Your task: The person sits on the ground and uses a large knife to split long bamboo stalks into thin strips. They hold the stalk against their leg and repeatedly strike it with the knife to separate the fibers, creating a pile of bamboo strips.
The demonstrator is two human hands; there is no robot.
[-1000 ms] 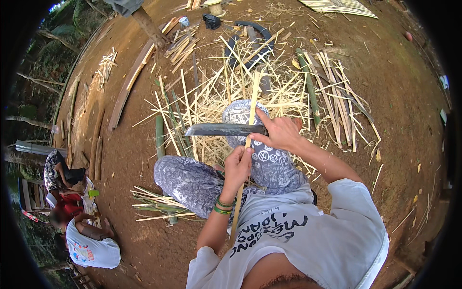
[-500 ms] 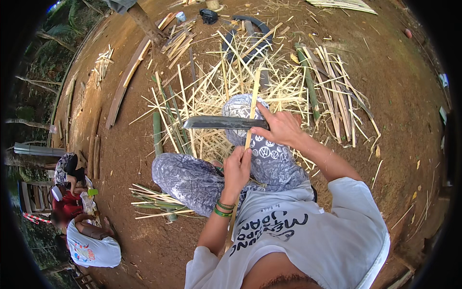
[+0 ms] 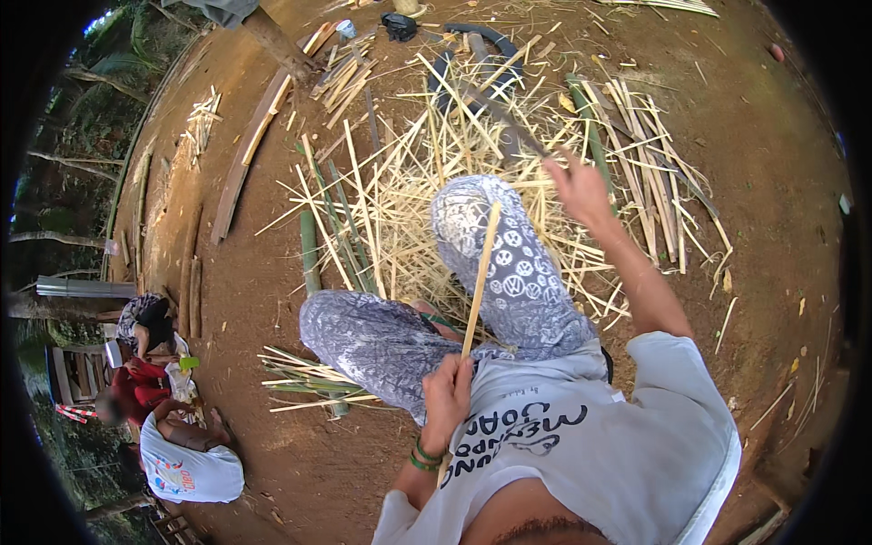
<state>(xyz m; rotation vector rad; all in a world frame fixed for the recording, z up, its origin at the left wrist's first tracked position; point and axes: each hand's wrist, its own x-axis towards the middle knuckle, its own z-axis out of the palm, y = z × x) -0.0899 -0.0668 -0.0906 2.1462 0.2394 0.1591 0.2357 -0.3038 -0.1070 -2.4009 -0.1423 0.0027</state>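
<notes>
My left hand (image 3: 447, 392) is closed round a pale bamboo strip (image 3: 479, 282), close against my shirt. The strip slants up over my lap, its far end above my right knee. Out to the right, my right hand (image 3: 581, 193) grips the handle of a machete (image 3: 505, 116). Its dark blade, a little blurred, points away and to the left over the shavings, apart from the strip. A big heap of bamboo shavings and slivers (image 3: 409, 195) covers the ground beyond my knees.
Green bamboo poles (image 3: 311, 250) lie beside the heap, with split strips (image 3: 640, 173) at its right and a bundle of thin strips (image 3: 313, 380) by my left leg. A black ring (image 3: 509, 54) lies behind the heap. Two people (image 3: 186, 459) sit low at the left.
The machete has left the strip and swung up and to the right with my right hand. My left hand has drawn the strip down toward my body.
</notes>
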